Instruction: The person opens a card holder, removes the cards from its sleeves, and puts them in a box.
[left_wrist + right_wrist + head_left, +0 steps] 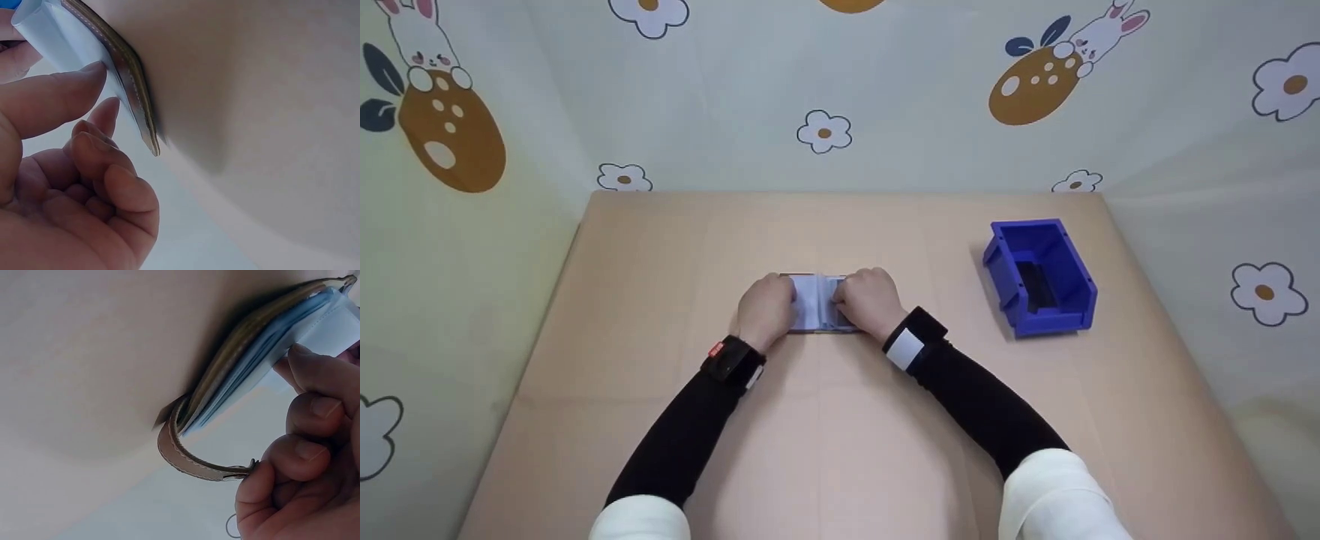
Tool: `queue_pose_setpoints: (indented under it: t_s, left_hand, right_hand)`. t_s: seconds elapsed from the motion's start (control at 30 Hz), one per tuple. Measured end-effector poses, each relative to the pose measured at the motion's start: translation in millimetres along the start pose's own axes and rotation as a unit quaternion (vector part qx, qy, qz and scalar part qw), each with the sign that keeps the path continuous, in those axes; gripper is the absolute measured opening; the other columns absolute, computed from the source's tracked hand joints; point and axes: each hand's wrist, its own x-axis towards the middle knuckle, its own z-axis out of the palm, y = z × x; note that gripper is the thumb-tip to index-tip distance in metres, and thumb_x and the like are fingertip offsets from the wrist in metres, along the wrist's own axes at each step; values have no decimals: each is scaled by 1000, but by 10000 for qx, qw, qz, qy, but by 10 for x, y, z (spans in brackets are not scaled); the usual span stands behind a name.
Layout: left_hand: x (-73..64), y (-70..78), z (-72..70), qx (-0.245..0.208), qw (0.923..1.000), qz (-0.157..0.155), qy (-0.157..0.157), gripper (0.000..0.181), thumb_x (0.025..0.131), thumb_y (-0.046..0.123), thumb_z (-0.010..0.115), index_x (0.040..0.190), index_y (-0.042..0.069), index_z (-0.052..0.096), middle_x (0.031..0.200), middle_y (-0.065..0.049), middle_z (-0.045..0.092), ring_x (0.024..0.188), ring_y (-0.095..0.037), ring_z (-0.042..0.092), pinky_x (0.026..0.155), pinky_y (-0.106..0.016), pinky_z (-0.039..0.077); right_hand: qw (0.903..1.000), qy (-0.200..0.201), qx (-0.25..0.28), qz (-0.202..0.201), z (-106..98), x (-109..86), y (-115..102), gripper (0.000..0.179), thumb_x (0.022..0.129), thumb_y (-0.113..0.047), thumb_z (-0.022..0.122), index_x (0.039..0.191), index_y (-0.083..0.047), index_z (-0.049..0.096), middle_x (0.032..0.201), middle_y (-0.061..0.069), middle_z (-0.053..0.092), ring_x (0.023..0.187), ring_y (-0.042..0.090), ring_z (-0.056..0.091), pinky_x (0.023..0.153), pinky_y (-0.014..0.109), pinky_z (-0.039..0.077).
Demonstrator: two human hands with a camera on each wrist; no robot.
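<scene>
A card holder (pixel 805 304) lies spread open on the table, with a brown stitched leather cover (pixel 135 84) and clear plastic sleeves inside. My left hand (pixel 765 311) is at its left side; the thumb (pixel 84 84) lies on a sleeve, the index fingertip near the cover edge, the other fingers curled in. On the right side, my right hand (pixel 871 300) pinches a sleeve (pixel 323 332) between thumb and index finger over a stack of several sleeves. A leather strap (pixel 194 467) curves out from the cover, its end close to the curled fingers.
A blue plastic bin (pixel 1050 324) stands to the right on the table (pixel 660 247), with a dark patch on its floor. Hanging cloth (pixel 735 97) printed with flowers and rabbits encloses the back and sides. Both wrists wear black bands.
</scene>
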Motion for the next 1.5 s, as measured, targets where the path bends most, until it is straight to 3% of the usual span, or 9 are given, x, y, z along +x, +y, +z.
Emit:
queue_pose_setpoints:
  t_s: [0.27,0.47,0.63,0.9,1.2,1.5]
  left_hand:
    - [-41,103,-24,-2,9998,150,94,6,82,0,65,83,-1,71,85,-16,65,77,-32,62,69,-47,49]
    - [-80,245,-32,-292,9989,344,-127,14,81,8,75,90,-2,71,91,-13,65,85,-28,63,74,-42,51]
    - [-100,300,8,-328,9976,555,-252,19,79,8,75,93,-3,70,93,-14,64,88,-29,62,77,-42,50]
    - [-108,309,82,-300,9954,888,-169,15,73,3,72,88,0,70,88,-11,62,84,-29,61,75,-42,50]
    - [-95,326,127,-69,9942,1064,-148,5,78,1,68,77,2,63,83,-10,58,77,-27,58,70,-43,48]
    - [-123,344,155,25,9897,1417,193,8,80,-4,63,75,2,60,81,-13,59,74,-32,60,69,-45,48]
  right_hand:
    - [10000,-12,27,68,13,-5,7,17,75,-8,74,61,-18,74,62,2,66,59,25,58,58,43,44]
    - [9999,-4,117,94,4,-13,8,13,75,-9,76,65,-18,77,63,2,66,58,24,58,57,42,44]
    - [10000,15,67,61,15,-12,15,14,74,-10,77,63,-18,75,62,2,66,58,24,58,57,42,44]
    - [10000,38,-8,46,35,-10,22,14,74,-14,79,62,-18,74,63,3,66,59,25,60,58,43,45]
    - [10000,21,-51,58,37,-14,25,12,75,-18,80,64,-20,76,65,2,68,62,25,62,58,43,45]
    - [9999,-65,-74,87,13,-39,15,10,78,-19,80,68,-19,77,69,2,70,65,26,61,61,43,46]
